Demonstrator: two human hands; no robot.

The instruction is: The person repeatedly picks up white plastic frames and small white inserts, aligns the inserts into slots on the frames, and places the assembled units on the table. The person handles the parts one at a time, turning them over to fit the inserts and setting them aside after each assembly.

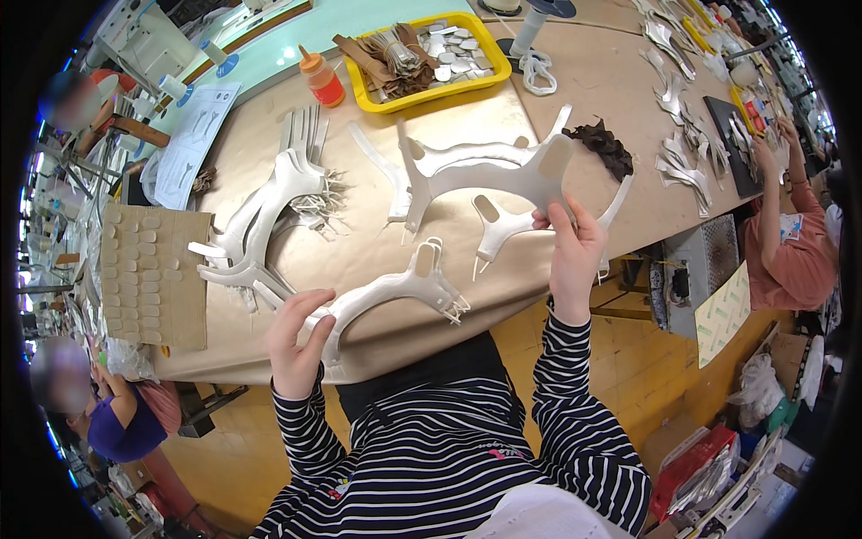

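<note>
In my right hand (572,242), thumb and fingers pinch the right end of a pale, forked, curved strap piece (489,182), raised above the table. My left hand (301,341) is at the table's near edge, fingers stretched and thumb apart. Beside it lies another curved strap piece (382,292) with an oval end and thin strips at its right; whether the fingertips touch it I cannot tell. Behind the raised piece are more strap pieces, including a smaller forked one (498,227). To the left is a stack of similar pieces (269,202).
A yellow tray (366,104) holds brown strips and pale tabs. Near it stand an orange-capped bottle (321,79) and a thread spool (530,36). Dark scraps (603,150) lie to the right, a cardboard sheet with tabs (193,305) to the left. Other people sit at both sides.
</note>
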